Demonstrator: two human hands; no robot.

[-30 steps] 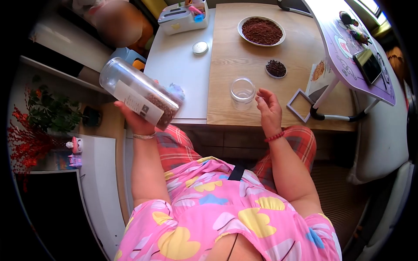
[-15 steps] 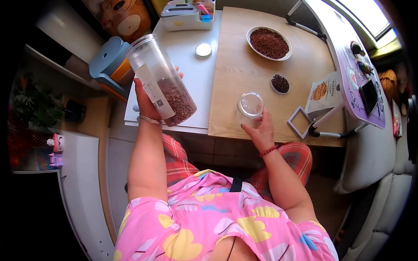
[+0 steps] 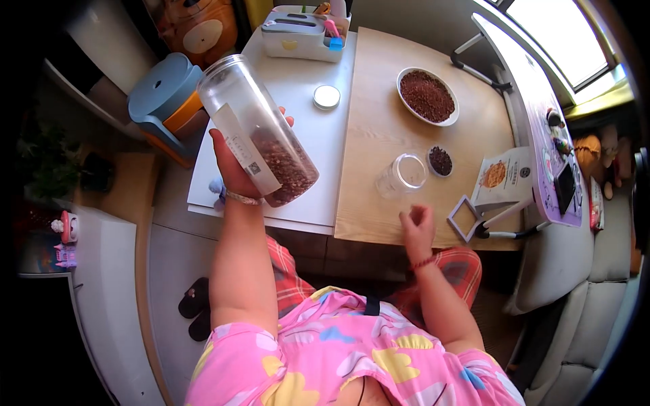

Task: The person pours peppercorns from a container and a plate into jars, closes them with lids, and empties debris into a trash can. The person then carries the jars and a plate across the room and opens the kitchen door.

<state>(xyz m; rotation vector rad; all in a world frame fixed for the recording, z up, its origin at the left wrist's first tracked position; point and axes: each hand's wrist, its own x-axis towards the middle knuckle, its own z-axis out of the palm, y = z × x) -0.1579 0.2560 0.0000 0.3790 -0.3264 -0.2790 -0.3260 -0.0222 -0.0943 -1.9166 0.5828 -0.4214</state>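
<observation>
By wooden table (image 3: 372, 122) | right hand (image 3: 418, 229) | drawn back from small jar (image 3: 391, 184)

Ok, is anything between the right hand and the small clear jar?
Nothing visible: only bare wooden tabletop shows between the right hand and the small clear jar. The small dish sits right of the jar.

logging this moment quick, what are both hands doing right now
Left hand: closed around the large clear jar.
Right hand: fingers curled, nothing visible in it, near the small clear jar; whether fully closed cannot be told.
</observation>
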